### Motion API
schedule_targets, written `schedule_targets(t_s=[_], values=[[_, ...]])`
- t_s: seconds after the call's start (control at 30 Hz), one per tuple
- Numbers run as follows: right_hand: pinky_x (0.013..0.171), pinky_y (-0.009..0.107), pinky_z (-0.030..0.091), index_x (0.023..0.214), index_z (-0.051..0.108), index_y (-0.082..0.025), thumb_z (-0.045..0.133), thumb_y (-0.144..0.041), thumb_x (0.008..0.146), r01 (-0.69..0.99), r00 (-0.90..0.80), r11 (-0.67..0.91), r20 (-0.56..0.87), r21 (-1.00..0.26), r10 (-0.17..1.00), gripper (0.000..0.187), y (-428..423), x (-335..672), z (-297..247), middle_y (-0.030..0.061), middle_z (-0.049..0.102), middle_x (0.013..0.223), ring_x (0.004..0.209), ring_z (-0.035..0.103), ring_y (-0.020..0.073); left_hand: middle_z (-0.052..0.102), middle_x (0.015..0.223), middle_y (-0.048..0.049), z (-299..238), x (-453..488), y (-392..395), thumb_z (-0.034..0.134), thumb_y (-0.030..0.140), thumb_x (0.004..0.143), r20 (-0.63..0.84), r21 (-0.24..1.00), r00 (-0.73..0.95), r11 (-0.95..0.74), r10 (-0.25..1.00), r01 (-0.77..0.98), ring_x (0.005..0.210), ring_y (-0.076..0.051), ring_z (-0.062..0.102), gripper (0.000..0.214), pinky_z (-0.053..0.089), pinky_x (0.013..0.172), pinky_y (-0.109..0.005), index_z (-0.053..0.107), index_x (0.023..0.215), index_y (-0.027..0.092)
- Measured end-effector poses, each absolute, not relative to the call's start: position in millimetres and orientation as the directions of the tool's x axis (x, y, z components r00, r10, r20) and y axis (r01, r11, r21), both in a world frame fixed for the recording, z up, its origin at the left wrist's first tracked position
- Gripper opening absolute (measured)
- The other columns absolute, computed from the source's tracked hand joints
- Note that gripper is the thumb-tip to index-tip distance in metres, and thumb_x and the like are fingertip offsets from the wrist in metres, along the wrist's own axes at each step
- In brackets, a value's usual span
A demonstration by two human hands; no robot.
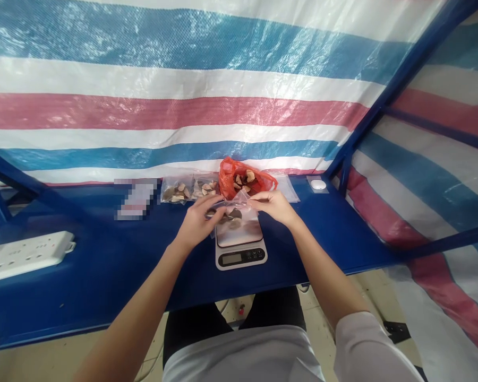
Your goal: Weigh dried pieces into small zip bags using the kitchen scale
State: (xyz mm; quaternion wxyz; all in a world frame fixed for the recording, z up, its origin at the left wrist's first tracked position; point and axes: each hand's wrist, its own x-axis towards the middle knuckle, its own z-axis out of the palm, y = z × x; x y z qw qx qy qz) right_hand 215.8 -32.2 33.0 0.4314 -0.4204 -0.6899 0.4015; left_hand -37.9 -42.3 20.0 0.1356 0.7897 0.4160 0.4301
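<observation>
head view: your left hand (199, 219) and right hand (274, 206) both pinch the top edge of a clear bag (233, 214) of brown pieces, held just above the scale (240, 245), red bag (242, 180) behind.

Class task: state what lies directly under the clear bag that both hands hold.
A white kitchen scale on the blue table: its platform's front and display show. The clear bag, left hand and right hand cover the platform's rear.
</observation>
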Motion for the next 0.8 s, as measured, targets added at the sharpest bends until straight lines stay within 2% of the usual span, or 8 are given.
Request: schedule_targets(t_s=[0.13, 0.3, 0.63, 0.73, 0.8], values=[[0.074, 0.036, 0.059, 0.085, 0.082, -0.018, 0.083, -0.052, 0.068, 0.124, -0.198, 0.154, 0.128, -0.980, 0.972, 0.038, -37.2, 232.1, 15.5, 0.0025, 0.076, 0.077, 0.074, 0.069, 0.0193, 0.066, 0.135, -0.0139, 2.7, -41.2, -55.3, 0.057, 0.050, 0.095, 0.505, 0.513, 0.376, -0.621, 0.777, 0.593, 0.128, -0.028, 0.062, 0.049, 0.048, 0.113, -0.044, 0.066, 0.131, 0.017], [0.079, 0.038, 0.062, 0.083, 0.082, -0.019, 0.087, -0.052, 0.062, 0.054, -0.153, -0.011, -0.019, -0.998, 0.988, 0.039, -42.1, 242.7, 7.2, 0.0025, 0.077, 0.082, 0.078, 0.071, 0.0189, 0.061, 0.142, -0.0171, -7.0, -43.6, -55.8, 0.051, 0.052, 0.097, 0.432, 0.503, 0.427, -0.605, 0.794, 0.617, 0.133, -0.030, 0.058, 0.057, 0.044, 0.117, -0.047, 0.062, 0.137, 0.013], [0.077, 0.035, 0.063, 0.089, 0.081, -0.017, 0.085, -0.053, 0.066, 0.098, -0.203, -0.030, -0.049, -0.995, 0.978, 0.042, -44.3, 255.3, 1.3, 0.0052, 0.078, 0.090, 0.085, 0.073, 0.0199, 0.052, 0.153, -0.0124, -6.7, -47.0, -48.6, 0.049, 0.056, 0.097, 0.286, 0.615, 0.497, -0.555, 0.819, 0.560, 0.145, -0.027, 0.045, 0.063, 0.033, 0.123, -0.045, 0.054, 0.146, 0.017], [0.079, 0.036, 0.063, 0.093, 0.080, -0.017, 0.081, -0.056, 0.070, 0.117, -0.174, -0.014, -0.034, -0.993, 0.984, 0.045, -44.8, 264.9, -0.4, 0.0078, 0.078, 0.095, 0.091, 0.074, 0.0222, 0.051, 0.154, -0.0116, -4.7, -51.7, -45.7, 0.049, 0.055, 0.097, 0.308, 0.639, 0.496, -0.563, 0.812, 0.524, 0.147, -0.027, 0.042, 0.062, 0.030, 0.125, -0.044, 0.054, 0.146, 0.017], [0.081, 0.039, 0.062, 0.095, 0.079, -0.017, 0.079, -0.058, 0.073, 0.166, -0.106, 0.018, 0.000, -0.986, 0.994, 0.046, -45.7, 272.1, -2.5, 0.0094, 0.079, 0.098, 0.095, 0.074, 0.0249, 0.054, 0.151, -0.0128, -4.1, -57.9, -44.0, 0.048, 0.055, 0.098, 0.358, 0.642, 0.429, -0.552, 0.829, 0.531, 0.145, -0.026, 0.045, 0.060, 0.031, 0.124, -0.045, 0.057, 0.143, 0.017]])
